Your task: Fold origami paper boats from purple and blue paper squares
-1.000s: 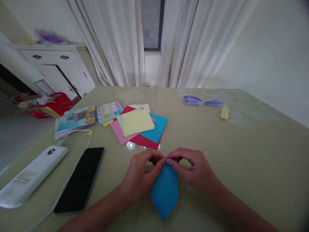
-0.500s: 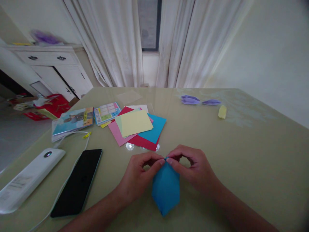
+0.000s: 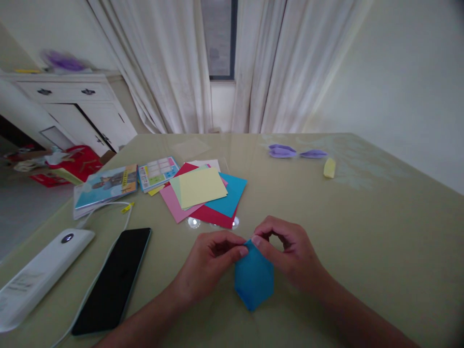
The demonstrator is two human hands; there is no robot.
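Note:
A folded blue paper point(image 3: 254, 278), six-sided in outline with a point toward me, hangs between my two hands near the front of the table. My left hand point(image 3: 213, 256) pinches its upper left edge between thumb and fingers. At the top corner, my right hand point(image 3: 286, 246) grips the paper with thumb and forefinger. The two sets of fingertips are close together but slightly apart. Fingers cover part of the top fold. Whether the lower tip touches the table I cannot tell.
Beyond my hands lies a fanned stack of coloured paper sheets point(image 3: 203, 188). Booklets point(image 3: 107, 186), a black phone point(image 3: 112, 280), a white device point(image 3: 39, 278) and a white cable point(image 3: 99, 273) occupy the left. Folded purple paper pieces point(image 3: 282, 152) and a yellow piece point(image 3: 329, 167) sit at the far right.
The blue paper has shifted slightly right and its lower tip sits higher in view. My left fingers have slid down its upper left edge, a little away from the right fingertips.

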